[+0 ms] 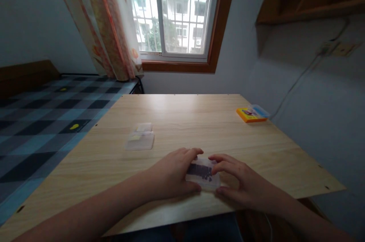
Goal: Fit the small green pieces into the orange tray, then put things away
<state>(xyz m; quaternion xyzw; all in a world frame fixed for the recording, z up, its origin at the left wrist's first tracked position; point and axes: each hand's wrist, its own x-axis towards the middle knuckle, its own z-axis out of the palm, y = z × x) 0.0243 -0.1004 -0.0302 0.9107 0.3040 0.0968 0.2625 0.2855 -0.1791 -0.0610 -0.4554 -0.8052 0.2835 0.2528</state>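
A small clear plastic box (209,185) with dark pieces inside lies near the front of the wooden table. My left hand (178,173) grips its left end, thumb at the near side and fingers at the far side. On the opposite end, my right hand (239,179) holds it too, with the thumb at the near corner and the fingers curled over the top and far edge. Farther off to the left rests an opened clear plastic case (140,141), with a pale yellowish patch on it. What the dark pieces are, I cannot make out.
Toward the table's (182,109) right edge sits an orange box (251,116) with a clear, blue-tinted case on it. A bed with a checked cover (68,103) adjoins the left side. A cable (293,86) hangs along the right wall below a shelf (310,12).
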